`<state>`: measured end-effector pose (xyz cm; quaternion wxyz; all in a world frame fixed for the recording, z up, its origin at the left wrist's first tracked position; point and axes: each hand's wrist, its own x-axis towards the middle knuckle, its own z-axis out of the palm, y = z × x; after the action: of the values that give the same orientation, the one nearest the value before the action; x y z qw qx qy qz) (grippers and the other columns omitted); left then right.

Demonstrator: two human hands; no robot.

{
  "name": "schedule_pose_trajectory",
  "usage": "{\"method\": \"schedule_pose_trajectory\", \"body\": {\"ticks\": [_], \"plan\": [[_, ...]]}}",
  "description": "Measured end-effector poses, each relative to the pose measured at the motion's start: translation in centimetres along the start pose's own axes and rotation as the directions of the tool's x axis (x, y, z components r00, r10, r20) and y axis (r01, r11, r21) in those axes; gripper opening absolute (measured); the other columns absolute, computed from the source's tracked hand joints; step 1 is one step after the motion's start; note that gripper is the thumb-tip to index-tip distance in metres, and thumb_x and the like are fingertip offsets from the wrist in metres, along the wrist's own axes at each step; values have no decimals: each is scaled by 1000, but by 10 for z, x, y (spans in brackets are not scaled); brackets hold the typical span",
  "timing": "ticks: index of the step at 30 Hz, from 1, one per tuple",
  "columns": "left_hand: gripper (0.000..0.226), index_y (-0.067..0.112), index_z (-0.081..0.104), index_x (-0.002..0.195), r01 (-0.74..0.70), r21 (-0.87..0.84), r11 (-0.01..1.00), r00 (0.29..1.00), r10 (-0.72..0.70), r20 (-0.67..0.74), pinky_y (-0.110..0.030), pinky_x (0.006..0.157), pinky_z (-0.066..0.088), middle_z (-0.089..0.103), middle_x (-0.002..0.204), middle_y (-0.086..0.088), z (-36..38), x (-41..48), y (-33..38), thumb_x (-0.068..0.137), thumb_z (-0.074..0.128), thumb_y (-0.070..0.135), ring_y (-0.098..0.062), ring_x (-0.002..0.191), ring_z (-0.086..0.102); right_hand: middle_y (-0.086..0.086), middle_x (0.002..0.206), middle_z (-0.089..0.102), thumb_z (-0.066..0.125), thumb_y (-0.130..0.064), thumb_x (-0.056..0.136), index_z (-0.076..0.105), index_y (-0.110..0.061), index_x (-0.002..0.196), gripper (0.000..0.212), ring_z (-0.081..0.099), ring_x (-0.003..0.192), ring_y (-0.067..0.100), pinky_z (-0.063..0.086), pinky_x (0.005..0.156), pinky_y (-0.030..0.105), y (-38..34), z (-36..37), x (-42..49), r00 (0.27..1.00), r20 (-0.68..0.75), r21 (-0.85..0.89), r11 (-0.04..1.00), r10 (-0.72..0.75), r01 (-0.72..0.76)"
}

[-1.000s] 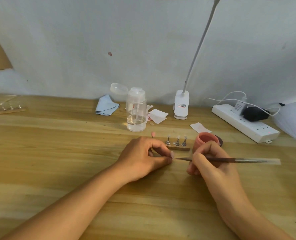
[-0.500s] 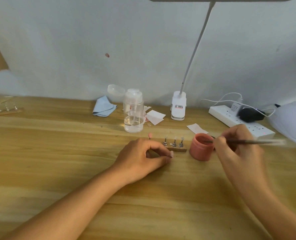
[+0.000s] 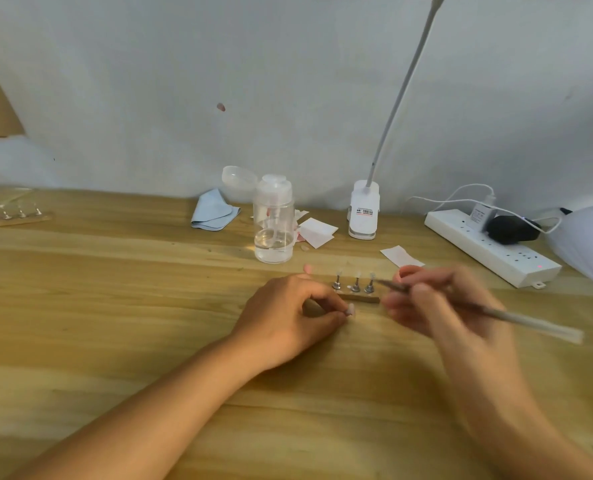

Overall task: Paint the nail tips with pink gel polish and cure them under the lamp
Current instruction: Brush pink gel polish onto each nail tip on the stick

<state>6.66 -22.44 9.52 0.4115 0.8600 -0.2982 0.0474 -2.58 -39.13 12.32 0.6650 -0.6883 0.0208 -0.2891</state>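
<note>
My left hand rests on the wooden table and pinches a small nail tip between thumb and forefinger. My right hand, blurred by motion, grips a thin brush whose tip points left toward the nail tip. Just behind the hands a small wooden holder carries three nail tips on metal stands. One pink nail tip stands apart behind my left hand. The pink gel pot is hidden behind my right hand, only a bit of its rim showing.
A clear pump bottle, blue cloth and paper wipes lie at the back. A clip desk lamp, a power strip and a white curing lamp sit back right. Another nail holder is far left.
My right hand has come back from the pink pot to the left and toward me, bringing the brush tip near the nail tip in my left hand. The left hand stayed put.
</note>
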Motion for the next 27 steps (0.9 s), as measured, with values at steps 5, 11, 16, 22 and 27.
{"method": "schedule_pose_trajectory", "body": {"ticks": [5,11,16,22,27], "plan": [[12,44,75,86,-11,-15,1000,1000,11,-9,-13,100,38,65,79,29,1,0,0,80,77,34,-1,43,49,16,64,70,57,10,86,51,-1,72,19,66,61,18,55,64,24,8,10,-5,986,25,-18,986,167,-167],[8,39,77,84,-3,-23,1000,999,3,-32,1,96,30,63,78,34,2,1,0,79,78,33,-5,40,44,13,65,71,58,8,88,52,0,74,17,65,58,13,53,59,16,8,12,-5,985,52,-42,985,168,-165],[7,35,79,85,-1,-43,999,1000,0,-23,4,96,23,65,72,27,2,2,1,81,77,31,4,40,45,12,60,68,59,5,80,52,-3,68,16,62,56,12,50,60,20,11,8,-4,986,39,-130,979,163,-157],[8,37,77,81,9,-59,998,1000,-11,-25,4,102,18,69,76,25,1,2,2,80,79,30,-4,37,43,13,67,71,58,4,86,54,-5,73,16,66,64,17,56,66,24,13,10,-4,984,42,-47,985,171,-169],[8,35,77,81,24,-89,996,1000,-25,-11,-2,110,16,72,81,21,0,1,2,80,79,28,-7,38,40,11,58,65,57,1,83,51,-4,68,17,59,58,15,50,66,29,14,6,-2,982,-6,-68,980,189,-189]]}}
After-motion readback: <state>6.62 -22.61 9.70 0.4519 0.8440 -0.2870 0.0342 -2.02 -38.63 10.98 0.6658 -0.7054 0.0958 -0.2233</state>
